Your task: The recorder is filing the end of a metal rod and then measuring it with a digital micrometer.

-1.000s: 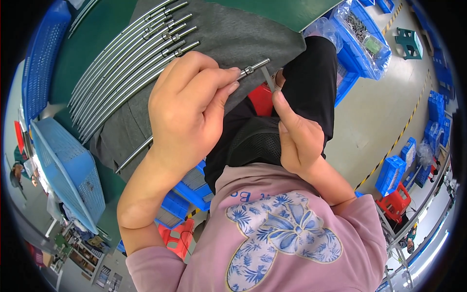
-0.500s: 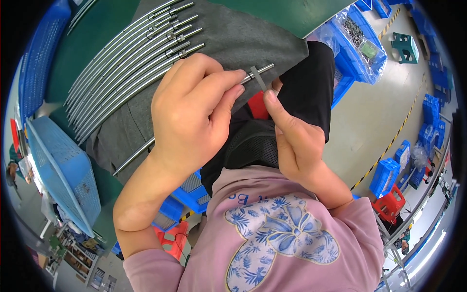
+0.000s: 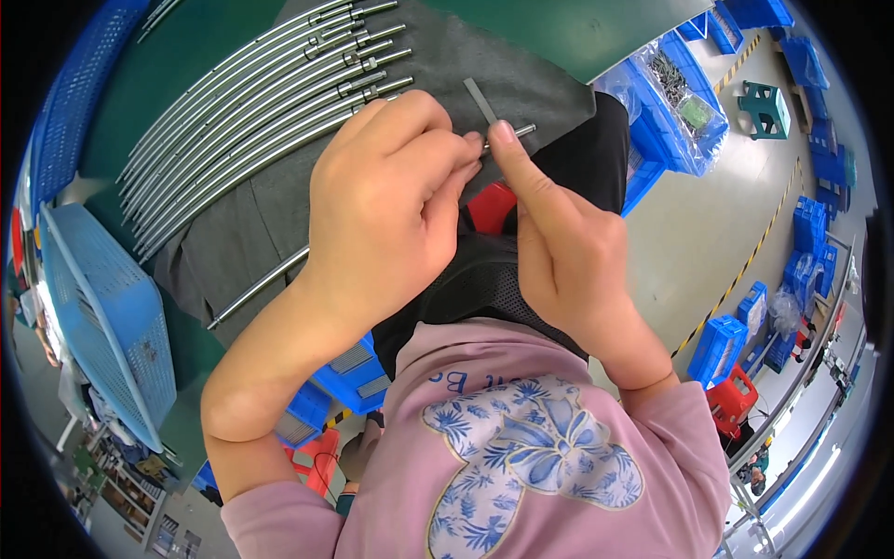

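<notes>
Item 1: slender silvery metal rod (image 3: 260, 288), polished, with a bright highlight along its length. Seen in two stretches: a long one at 8 o'clock from the hand gripping it, ending in a blunt tip, and a short one at 2 o'clock, ending in a plain cylindrical stub. The middle is hidden; the two stretches read as one piece.

Item 2: left hand (image 3: 384, 210), bare, thumb and fingertips pinched together on item 1 near its 2 o'clock end.

Item 3: flat narrow grey strip (image 3: 479, 100), straight-edged, matt, with a squared-off end, pointing to 11 o'clock from the hand that grips it. Its lower part is covered.

Item 4: right hand (image 3: 573, 247), bare, thumb laid over and clamped on item 3, the thumb tip just beside the left fingertips and overlapping item 1 in view; whether it touches the rod cannot be told.

Item 5: row of silvery metal rods (image 3: 265, 119), at 10 o'clock from item 2, side by side, collared near their upper ends, appearing bowed in the wide view.

Item 6: dark grey cloth (image 3: 494, 70), beneath item 5, spread on the green surface (image 3: 568, 26).

Item 7: light blue perforated plastic basket (image 3: 140, 321), between 8 and 9 o'clock from item 2.
</notes>
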Available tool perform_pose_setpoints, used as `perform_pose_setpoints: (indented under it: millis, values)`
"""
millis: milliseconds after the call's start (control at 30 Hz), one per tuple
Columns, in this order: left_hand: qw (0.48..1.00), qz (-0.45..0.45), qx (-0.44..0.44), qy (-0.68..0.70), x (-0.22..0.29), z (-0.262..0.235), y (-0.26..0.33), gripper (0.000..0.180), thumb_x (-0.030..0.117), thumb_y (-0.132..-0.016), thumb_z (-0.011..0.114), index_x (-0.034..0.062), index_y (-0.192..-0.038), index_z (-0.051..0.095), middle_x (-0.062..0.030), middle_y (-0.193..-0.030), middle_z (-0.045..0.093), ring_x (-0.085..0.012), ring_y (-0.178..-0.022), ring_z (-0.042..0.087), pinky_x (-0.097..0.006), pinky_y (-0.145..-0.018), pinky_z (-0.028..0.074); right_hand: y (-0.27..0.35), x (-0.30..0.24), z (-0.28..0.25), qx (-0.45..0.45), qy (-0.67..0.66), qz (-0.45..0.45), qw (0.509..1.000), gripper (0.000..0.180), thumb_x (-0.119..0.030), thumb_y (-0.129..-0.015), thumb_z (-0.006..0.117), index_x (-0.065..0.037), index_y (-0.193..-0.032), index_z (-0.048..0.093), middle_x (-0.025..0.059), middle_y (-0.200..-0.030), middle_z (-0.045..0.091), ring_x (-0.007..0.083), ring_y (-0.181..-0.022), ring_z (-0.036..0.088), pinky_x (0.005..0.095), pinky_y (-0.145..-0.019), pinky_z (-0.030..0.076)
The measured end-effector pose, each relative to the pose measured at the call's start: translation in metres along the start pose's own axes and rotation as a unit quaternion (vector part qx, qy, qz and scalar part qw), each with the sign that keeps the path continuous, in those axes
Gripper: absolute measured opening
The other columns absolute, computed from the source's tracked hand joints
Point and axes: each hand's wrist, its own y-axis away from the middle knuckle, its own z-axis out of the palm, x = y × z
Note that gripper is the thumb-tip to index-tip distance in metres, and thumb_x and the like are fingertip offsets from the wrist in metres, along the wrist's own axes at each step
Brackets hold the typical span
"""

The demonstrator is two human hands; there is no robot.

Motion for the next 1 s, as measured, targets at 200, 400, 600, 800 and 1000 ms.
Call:
perform_pose_setpoints:
  millis: [200,400,600,800,1000]
  values:
    - [1.000,0.000,-0.007,-0.005,0.002,0.000,-0.002,0.014,-0.004,-0.066,0.070,0.0013,-0.077,0.064,-0.0075,-0.073,0.052,-0.0269,-0.067,0.053,-0.036,-0.058,0.043,0.023,0.010,0.003,0.025,-0.006,-0.022,0.999,0.064,0.005,-0.068,0.055,-0.005,-0.131,0.056,0.0050,-0.055,0.042,0.0200,-0.040,0.044,0.0307,-0.041,0.038]
    - [1.000,-0.007,-0.013,-0.005,0.002,0.001,-0.001,0.012,-0.002,-0.067,0.069,0.0013,-0.076,0.063,-0.0084,-0.076,0.053,-0.0279,-0.070,0.054,-0.037,-0.060,0.044,0.033,0.008,0.007,0.034,-0.026,-0.014,0.999,0.063,0.009,-0.070,0.053,-0.003,-0.132,0.054,0.0072,-0.057,0.046,0.0217,-0.042,0.047,0.0309,-0.045,0.040]
    - [1.000,0.011,-0.009,-0.004,0.001,-0.004,-0.004,0.014,-0.009,-0.068,0.069,-0.0010,-0.077,0.062,-0.0082,-0.071,0.054,-0.0219,-0.062,0.054,-0.029,-0.054,0.043,0.013,0.008,0.007,0.032,-0.055,-0.018,0.998,0.061,0.011,-0.070,0.053,-0.001,-0.130,0.056,0.0084,-0.058,0.047,0.0227,-0.044,0.048,0.0313,-0.047,0.042]
    - [1.000,0.013,-0.011,-0.008,0.000,-0.005,-0.007,0.014,-0.010,-0.069,0.069,-0.0021,-0.078,0.063,-0.0078,-0.072,0.054,-0.0195,-0.061,0.054,-0.027,-0.054,0.042,0.004,0.013,0.009,0.046,-0.051,-0.044,0.997,0.061,0.009,-0.067,0.056,-0.002,-0.128,0.058,0.0075,-0.057,0.047,0.0215,-0.043,0.047,0.0306,-0.045,0.041]
    - [1.000,0.000,-0.021,-0.006,0.001,-0.003,-0.010,0.014,-0.011,-0.069,0.069,-0.0023,-0.078,0.063,-0.0080,-0.072,0.054,-0.0189,-0.061,0.054,-0.026,-0.054,0.042,0.029,0.017,0.010,0.075,-0.062,-0.040,0.994,0.060,0.010,-0.067,0.054,-0.002,-0.126,0.059,0.0067,-0.057,0.049,0.0205,-0.042,0.047,0.0302,-0.045,0.041]
